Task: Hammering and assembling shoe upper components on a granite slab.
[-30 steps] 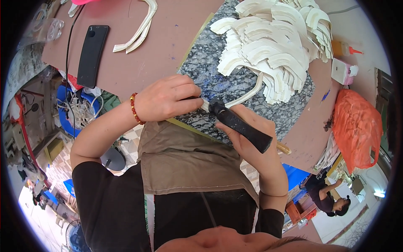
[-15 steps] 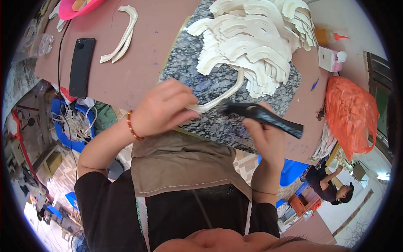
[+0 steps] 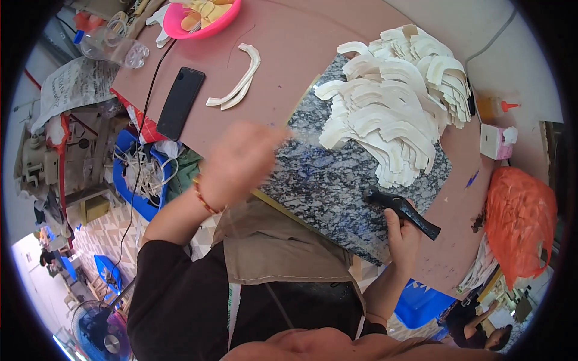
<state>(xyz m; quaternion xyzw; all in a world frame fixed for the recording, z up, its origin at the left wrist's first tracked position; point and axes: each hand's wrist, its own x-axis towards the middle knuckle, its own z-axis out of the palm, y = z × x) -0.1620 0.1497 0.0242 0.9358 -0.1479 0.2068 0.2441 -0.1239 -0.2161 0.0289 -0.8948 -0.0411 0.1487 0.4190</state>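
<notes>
The left hand (image 3: 241,159) has lifted off the granite slab (image 3: 325,192) in a blur, and the pale strip it pinned has left that spot; I can't tell whether its fingers grip anything (there's a whitish smear beside them). The right hand (image 3: 404,240) has drifted right, fingers closed round the black hammer (image 3: 412,216) near the slab's right edge. White curved pieces (image 3: 382,114) crowd the slab's far side; a phone (image 3: 180,103) lies left on the tabletop (image 3: 280,66).
</notes>
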